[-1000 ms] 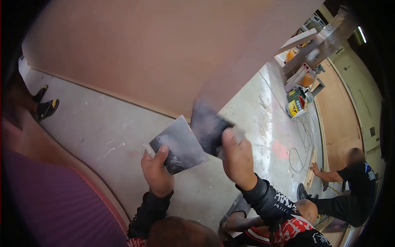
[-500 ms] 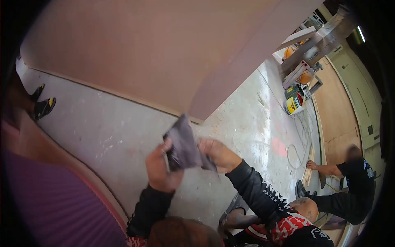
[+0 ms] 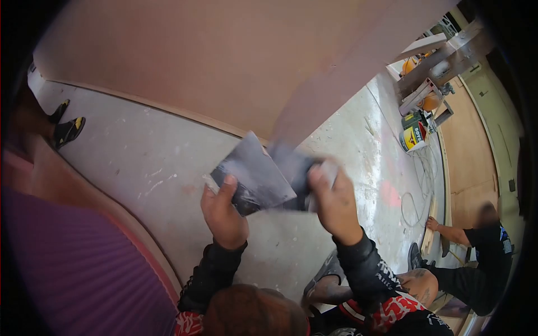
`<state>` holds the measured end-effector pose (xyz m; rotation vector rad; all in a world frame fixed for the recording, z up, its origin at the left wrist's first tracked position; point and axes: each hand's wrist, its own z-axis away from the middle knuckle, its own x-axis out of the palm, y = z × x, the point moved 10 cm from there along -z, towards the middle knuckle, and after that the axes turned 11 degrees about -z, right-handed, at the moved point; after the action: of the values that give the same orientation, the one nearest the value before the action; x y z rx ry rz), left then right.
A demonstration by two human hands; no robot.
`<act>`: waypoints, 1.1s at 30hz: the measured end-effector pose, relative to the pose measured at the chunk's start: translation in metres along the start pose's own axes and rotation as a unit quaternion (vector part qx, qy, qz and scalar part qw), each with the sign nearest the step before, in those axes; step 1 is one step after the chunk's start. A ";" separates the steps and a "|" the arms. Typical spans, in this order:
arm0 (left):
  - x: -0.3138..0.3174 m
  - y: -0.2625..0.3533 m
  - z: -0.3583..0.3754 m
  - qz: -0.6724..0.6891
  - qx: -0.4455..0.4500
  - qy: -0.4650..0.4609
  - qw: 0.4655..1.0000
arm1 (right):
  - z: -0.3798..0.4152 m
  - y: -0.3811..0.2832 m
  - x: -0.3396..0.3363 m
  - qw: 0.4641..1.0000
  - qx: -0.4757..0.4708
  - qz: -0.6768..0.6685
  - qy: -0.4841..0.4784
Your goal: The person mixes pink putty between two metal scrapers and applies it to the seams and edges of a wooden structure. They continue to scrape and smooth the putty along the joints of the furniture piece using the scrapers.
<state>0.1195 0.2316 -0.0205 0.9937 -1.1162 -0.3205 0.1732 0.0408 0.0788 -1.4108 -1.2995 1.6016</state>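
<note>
Head view, looking down: the left hand pinches a dark, dusty sheet of sandpaper between thumb and curled fingers, its gritty face turned up. The right hand closes on a second dark sheet just beyond the left fingertips, and the two sheets overlap where the hands meet; motion blur makes the exact grip on the second sheet hard to read. Above the fingers stands a large pinkish board, its lower edge resting on the concrete floor. Beyond the right hand, a paint can sits near a coil of cable and a wooden stand. Farther right, another person crouches on the floor with one hand on a wooden strip. A pair of sandals lies well to the left. Rubbing the sheets together would likely go best with both held flat, gripped at the edges, so the faces meet evenly and neither sheet folds or slips.
</note>
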 end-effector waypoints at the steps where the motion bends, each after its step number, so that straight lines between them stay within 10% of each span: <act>1: -0.010 0.008 -0.004 0.011 0.023 0.029 0.999 | 0.011 0.007 0.018 0.992 0.030 -0.039 -0.115; 2: -0.021 0.016 -0.008 0.022 0.047 0.060 0.997 | 0.022 0.025 0.031 0.973 0.077 -0.054 -0.210; 4: -0.037 0.023 -0.012 0.029 0.065 0.108 0.992 | 0.028 0.051 0.013 0.975 0.180 -0.078 -0.102; 10: -0.040 0.024 0.003 -0.023 0.127 0.185 0.974 | 0.021 0.038 0.033 0.949 0.042 -0.303 0.074; 18: -0.001 0.029 -0.007 -0.124 0.099 -0.122 0.980 | 0.008 0.044 0.010 0.966 0.075 -0.236 0.073; 22: 0.004 -0.028 -0.003 -0.290 -0.116 -0.362 0.878 | -0.004 0.022 -0.017 0.977 0.040 -0.204 0.053; 26: 0.015 -0.048 -0.003 0.117 -0.271 -0.124 0.947 | 0.031 -0.067 0.016 0.885 -0.398 0.164 -0.175; 29: 0.030 -0.047 0.004 0.198 -0.328 -0.177 0.907 | 0.046 -0.061 0.031 0.836 -0.422 0.279 -0.211; 32: 0.013 -0.026 -0.012 0.173 -0.265 -0.118 0.941 | 0.029 -0.028 0.021 0.891 -0.263 0.319 -0.184; 33: 0.002 -0.005 -0.025 0.117 -0.148 -0.067 0.980 | 0.014 -0.009 0.000 0.971 -0.091 0.140 -0.172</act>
<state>0.1428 0.2400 -0.0252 0.5774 -1.2520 -0.3537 0.1587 0.0402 0.0859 -1.5287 -1.5300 2.0299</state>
